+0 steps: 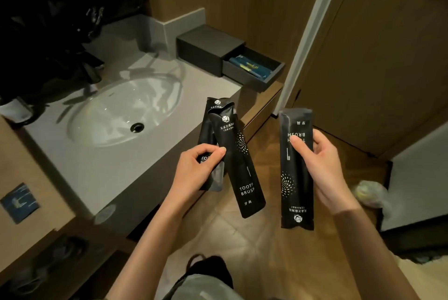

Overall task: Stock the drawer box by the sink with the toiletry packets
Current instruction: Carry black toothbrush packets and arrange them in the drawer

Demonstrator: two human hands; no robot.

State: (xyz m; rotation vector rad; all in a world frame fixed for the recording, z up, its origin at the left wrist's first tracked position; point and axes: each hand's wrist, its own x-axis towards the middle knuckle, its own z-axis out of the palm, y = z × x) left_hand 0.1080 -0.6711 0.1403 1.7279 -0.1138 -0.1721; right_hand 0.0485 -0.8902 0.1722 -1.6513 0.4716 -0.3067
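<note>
My left hand pinches two fanned toothbrush packets and my right hand grips a third packet upside down, probably to align them for the open drawer box beyond both hands.

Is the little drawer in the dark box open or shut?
Open. The drawer is pulled out of the dark box beside the sink, and blue packets show inside it.

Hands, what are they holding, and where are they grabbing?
The left hand pinches two black toothbrush packets near their middles; the right hand grips a third packet around its middle.
</note>
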